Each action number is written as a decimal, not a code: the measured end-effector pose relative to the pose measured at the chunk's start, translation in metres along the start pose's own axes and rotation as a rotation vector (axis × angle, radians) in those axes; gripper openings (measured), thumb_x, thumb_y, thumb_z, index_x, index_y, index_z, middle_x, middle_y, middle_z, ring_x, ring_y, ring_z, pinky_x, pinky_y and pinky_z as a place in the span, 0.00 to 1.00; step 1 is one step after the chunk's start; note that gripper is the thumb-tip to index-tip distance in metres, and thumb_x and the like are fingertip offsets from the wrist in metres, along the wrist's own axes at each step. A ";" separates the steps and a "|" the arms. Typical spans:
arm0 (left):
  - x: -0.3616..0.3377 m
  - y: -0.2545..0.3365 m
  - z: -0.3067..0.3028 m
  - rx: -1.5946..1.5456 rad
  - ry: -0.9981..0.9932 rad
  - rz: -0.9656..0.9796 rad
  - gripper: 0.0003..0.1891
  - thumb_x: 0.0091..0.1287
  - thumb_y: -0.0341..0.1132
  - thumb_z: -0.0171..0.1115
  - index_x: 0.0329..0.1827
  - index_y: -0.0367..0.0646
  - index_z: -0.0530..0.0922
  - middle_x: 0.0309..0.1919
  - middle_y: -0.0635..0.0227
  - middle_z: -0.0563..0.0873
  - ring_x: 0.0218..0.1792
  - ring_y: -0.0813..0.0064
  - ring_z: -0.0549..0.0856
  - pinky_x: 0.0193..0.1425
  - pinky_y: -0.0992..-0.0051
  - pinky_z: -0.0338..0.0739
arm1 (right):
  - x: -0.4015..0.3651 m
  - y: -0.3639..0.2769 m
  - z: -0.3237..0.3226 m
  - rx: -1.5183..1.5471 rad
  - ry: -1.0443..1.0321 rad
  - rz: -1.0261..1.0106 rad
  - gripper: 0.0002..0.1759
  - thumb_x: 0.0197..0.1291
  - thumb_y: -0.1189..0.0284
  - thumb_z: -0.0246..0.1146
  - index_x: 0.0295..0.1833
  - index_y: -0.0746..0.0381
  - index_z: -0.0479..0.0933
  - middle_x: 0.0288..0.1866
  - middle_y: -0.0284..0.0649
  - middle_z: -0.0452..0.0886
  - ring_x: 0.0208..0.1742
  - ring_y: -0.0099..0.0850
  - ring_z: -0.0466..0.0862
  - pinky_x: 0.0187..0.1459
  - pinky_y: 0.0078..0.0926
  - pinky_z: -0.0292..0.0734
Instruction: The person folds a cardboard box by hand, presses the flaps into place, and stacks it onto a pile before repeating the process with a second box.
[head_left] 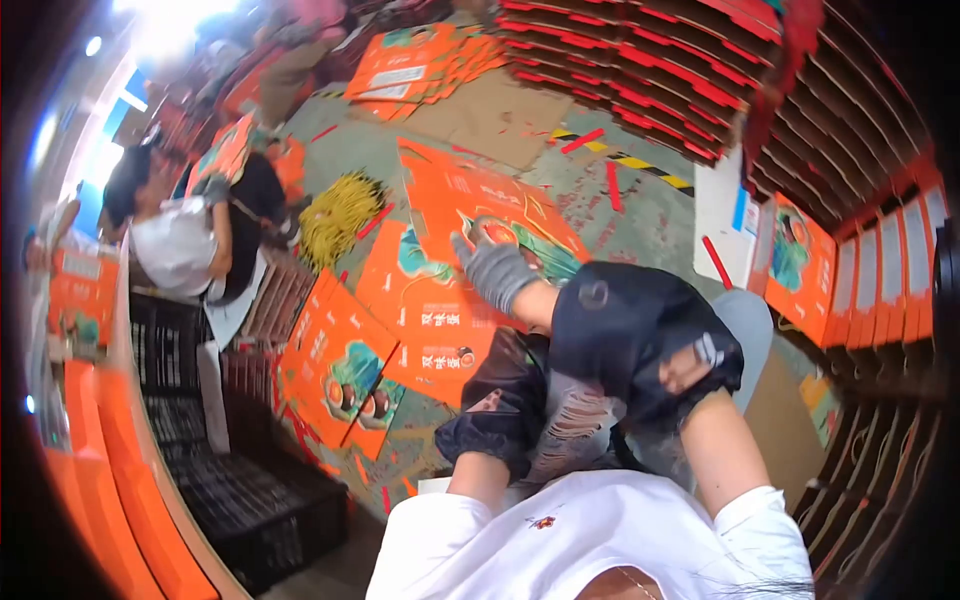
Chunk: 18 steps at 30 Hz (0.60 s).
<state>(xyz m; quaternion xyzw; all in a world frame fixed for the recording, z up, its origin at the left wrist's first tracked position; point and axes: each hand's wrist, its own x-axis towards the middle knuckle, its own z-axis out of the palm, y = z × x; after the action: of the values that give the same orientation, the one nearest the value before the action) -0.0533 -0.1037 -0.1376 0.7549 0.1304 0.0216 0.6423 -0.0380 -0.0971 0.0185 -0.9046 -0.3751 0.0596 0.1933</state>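
Right hand: My right hand, in a grey knit glove, lies on a flat orange carton blank spread on the floor ahead of me.
Grip, right: Nothing is clamped. The fingers are fanned out and the palm faces down on the printed card, thumb lifted to one side.
Why so, as I judge it: A flat palm pins or slides a thin sheet better than a pinch would, since the blank lies flush with the floor.
Right arm pose: The arm reaches forward and across my body, elbow bent, with a torn black sleeve guard from the forearm to the bare wrist.
Left hand: Hidden. The left arm, also in a black guard, runs under the right elbow, and I cannot tell what the hand does.
Carton blank, position: It is at the far end of a loose, overlapping fan of blanks. A second blank is nearer me and a third lies to its left, all print side up.
Why fanned, I reckon: Overlapped edges let each sheet be picked out singly.
Yellow bundle: A heap of yellow cords on the floor, just beside the fan.
Black crates: Stacked low at my left.
Folded cartons: Ranked on edge along the right.
Co-worker: A person in a white top, well apart, holding an orange sheet.
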 end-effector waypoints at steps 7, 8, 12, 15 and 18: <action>0.009 0.083 -0.020 0.210 0.131 0.165 0.37 0.59 0.40 0.71 0.69 0.42 0.65 0.60 0.58 0.76 0.60 0.63 0.76 0.65 0.69 0.70 | -0.042 0.185 -0.153 0.093 0.306 0.192 0.23 0.58 0.65 0.61 0.61 0.56 0.76 0.44 0.51 0.84 0.44 0.42 0.85 0.45 0.38 0.80; 0.007 0.114 -0.025 0.196 0.199 0.150 0.37 0.57 0.36 0.73 0.69 0.40 0.66 0.60 0.59 0.76 0.61 0.64 0.75 0.66 0.70 0.69 | -0.056 0.246 -0.152 0.274 0.321 0.184 0.24 0.59 0.69 0.63 0.63 0.60 0.75 0.49 0.45 0.84 0.47 0.35 0.83 0.51 0.33 0.77; 0.121 0.110 -0.035 -0.035 0.066 0.574 0.37 0.57 0.35 0.74 0.68 0.37 0.66 0.61 0.57 0.75 0.63 0.65 0.74 0.68 0.69 0.67 | -0.148 0.367 -0.147 0.593 0.532 0.178 0.20 0.57 0.77 0.66 0.57 0.69 0.78 0.44 0.40 0.86 0.43 0.26 0.80 0.48 0.28 0.77; 0.100 0.220 -0.011 0.417 0.183 0.801 0.36 0.60 0.38 0.71 0.69 0.38 0.64 0.61 0.58 0.74 0.63 0.65 0.73 0.68 0.68 0.67 | -0.208 0.378 -0.153 0.825 0.432 0.543 0.20 0.59 0.72 0.68 0.56 0.65 0.79 0.42 0.30 0.83 0.42 0.20 0.77 0.48 0.23 0.75; 0.114 0.231 0.039 -0.089 -0.090 0.105 0.45 0.56 0.50 0.72 0.73 0.46 0.58 0.67 0.57 0.67 0.66 0.56 0.69 0.60 0.52 0.70 | -0.234 0.378 -0.156 0.925 0.404 0.561 0.20 0.59 0.71 0.69 0.57 0.64 0.79 0.40 0.29 0.81 0.40 0.18 0.76 0.46 0.22 0.75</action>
<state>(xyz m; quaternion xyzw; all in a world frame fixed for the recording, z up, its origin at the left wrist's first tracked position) 0.1041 -0.1484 0.0654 0.7317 0.0606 0.0271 0.6784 0.0827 -0.5515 0.0037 -0.7844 -0.0116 0.0925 0.6132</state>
